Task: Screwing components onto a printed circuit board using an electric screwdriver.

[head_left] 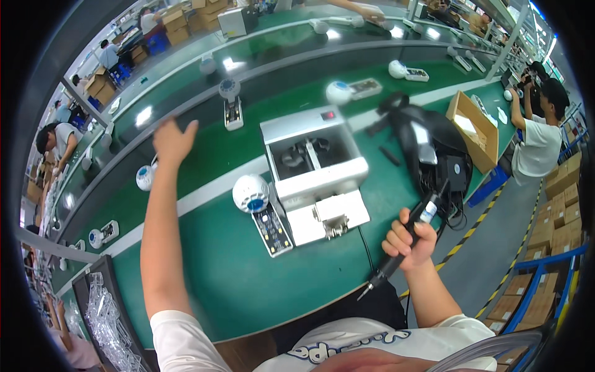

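My left hand point(174, 144) is stretched out over the green conveyor belt point(198, 155), thumb apart from the fingers and nothing visible in it. Beside that wrist lies a round-headed white device point(144, 178), partly hidden by the forearm. My right hand point(410, 240) is wrapped round a black electric screwdriver point(392, 263), its bit pointing down and left past the bench edge. On the green bench stands a screw feeder point(319, 170) with a clear-topped bin. Against its left side rests another device with a white ball head point(251, 191) and an exposed LED board point(273, 233).
Further devices point(232, 111) point(353, 91) lie along the belt. A black bag point(443, 133) and an open cardboard box point(489, 146) occupy the bench's right. At lower left, a dark tray point(83, 291) holds clear plastic parts. Co-workers point(542, 139) stand nearby.
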Available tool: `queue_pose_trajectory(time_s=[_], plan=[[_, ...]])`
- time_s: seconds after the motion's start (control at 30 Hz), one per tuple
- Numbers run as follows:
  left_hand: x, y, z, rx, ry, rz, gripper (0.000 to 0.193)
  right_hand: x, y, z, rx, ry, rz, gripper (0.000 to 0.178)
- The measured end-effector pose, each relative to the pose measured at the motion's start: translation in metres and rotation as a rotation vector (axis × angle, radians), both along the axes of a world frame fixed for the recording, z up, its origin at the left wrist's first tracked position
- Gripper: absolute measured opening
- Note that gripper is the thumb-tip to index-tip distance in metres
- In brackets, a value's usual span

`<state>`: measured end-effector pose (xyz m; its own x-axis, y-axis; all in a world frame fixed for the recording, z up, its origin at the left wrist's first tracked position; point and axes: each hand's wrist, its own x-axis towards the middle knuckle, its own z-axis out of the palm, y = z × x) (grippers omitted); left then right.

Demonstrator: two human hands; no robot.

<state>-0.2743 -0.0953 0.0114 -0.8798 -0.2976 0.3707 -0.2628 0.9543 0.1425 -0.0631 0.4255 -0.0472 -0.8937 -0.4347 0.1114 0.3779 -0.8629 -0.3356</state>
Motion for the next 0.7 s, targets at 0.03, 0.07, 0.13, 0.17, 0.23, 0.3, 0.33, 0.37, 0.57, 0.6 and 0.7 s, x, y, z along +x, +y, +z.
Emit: queue_pose_trajectory(time_s=[0.03,0.07,0.13,0.17,0.23,0.3,0.33,0.37,0.57,0.6,0.7], plan=[[-0.024,-0.003,-0.017,0.004,0.061,-0.052,0.078,-0.003,-0.002,-0.002,-0.005,0.016,0.004,0.025],[-0.045,-0.007,-0.032,0.008,0.125,-0.106,0.080,-0.005,-0.006,-0.003,-0.017,0.023,0.033,0.026],[-0.086,-0.001,-0.060,0.058,0.165,-0.164,0.080,0.001,-0.005,-0.005,-0.026,0.020,0.048,0.028],[-0.103,-0.001,-0.068,0.102,0.196,-0.199,0.080,0.004,-0.005,-0.005,-0.023,0.031,0.032,0.028],[-0.131,0.007,-0.068,0.152,0.239,-0.261,0.081,0.004,-0.004,-0.008,-0.033,0.038,0.046,0.028],[-0.137,0.011,-0.067,0.450,0.026,-0.205,0.083,0.002,-0.004,-0.008,-0.040,0.051,0.038,0.028],[-0.138,0.008,-0.066,0.420,0.059,-0.141,0.081,0.002,-0.006,-0.008,-0.045,0.042,0.046,0.028],[-0.136,0.006,-0.063,0.392,0.093,-0.077,0.080,0.002,-0.006,-0.007,-0.050,0.033,0.053,0.028],[-0.041,-0.053,-0.027,0.189,0.358,-0.262,0.063,-0.002,-0.004,-0.008,-0.074,0.025,0.057,0.026],[-0.012,-0.037,-0.007,0.406,0.268,-0.266,0.061,-0.002,-0.002,-0.009,-0.054,0.018,0.031,0.026],[0.103,0.004,0.031,0.739,0.110,-0.269,0.056,0.001,-0.003,-0.004,-0.017,-0.002,0.027,0.027]])
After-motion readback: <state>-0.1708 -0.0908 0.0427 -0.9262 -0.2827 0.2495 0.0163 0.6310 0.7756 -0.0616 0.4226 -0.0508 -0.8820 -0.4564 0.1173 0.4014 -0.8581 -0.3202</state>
